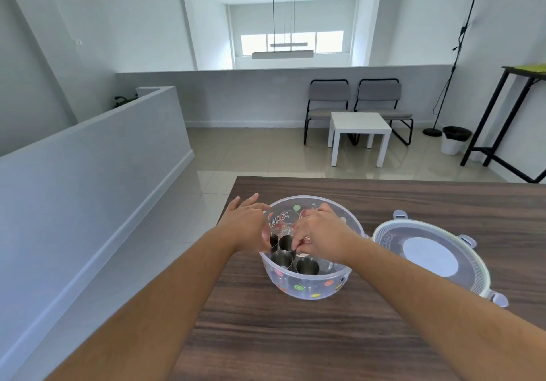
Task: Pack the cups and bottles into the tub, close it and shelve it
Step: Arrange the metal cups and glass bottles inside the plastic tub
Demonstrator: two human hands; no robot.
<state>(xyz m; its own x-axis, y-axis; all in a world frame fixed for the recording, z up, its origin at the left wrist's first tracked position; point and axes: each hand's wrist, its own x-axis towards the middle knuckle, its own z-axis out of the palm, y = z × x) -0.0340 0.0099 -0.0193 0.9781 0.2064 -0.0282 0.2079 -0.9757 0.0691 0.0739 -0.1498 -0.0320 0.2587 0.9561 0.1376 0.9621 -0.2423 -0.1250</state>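
A clear round plastic tub [307,287] with coloured fruit prints stands on the dark wooden table [325,336]. Inside it stand several steel cups [307,265] and clear glasses with printed lettering [285,218]. My left hand [245,224] reaches over the tub's left rim, fingers spread, thumb side against a steel cup. My right hand [317,231] is over the middle of the tub, its fingertips pinching the rim of a steel cup [286,242]. The tub's round lid [430,258] with clip tabs lies flat on the table to the right.
The table's far edge runs just behind the tub. Beyond it are tiled floor, a small white side table [359,126], two grey chairs [328,99], a white bin [453,139], a tall black table [508,114] and a floor lamp. A low white wall [88,159] runs along the left.
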